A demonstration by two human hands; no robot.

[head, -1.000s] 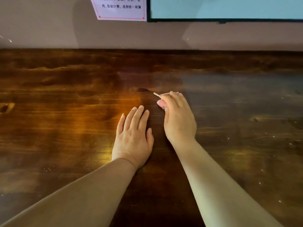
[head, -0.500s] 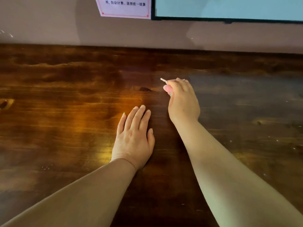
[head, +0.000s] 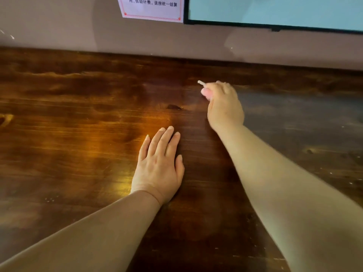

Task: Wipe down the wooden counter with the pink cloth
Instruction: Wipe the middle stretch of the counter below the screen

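- Bare counter (head: pixel 78 154) stretches wide to left and right of both hands.
- A wall (head: pixel 59 26) closes the counter's far edge, just beyond the right hand (head: pixel 224 107).
- The flat left hand (head: pixel 159 165) occupies the middle.

my left hand (head: pixel 159 165): bare, no rings | my right hand (head: pixel 224 107): bare | both forearms uncovered, no watch

wall (head: pixel 59 26): dull mauve | notice (head: pixel 153 8): white, red-bordered | screen (head: pixel 275 10): pale blue, black frame | light: warm glare
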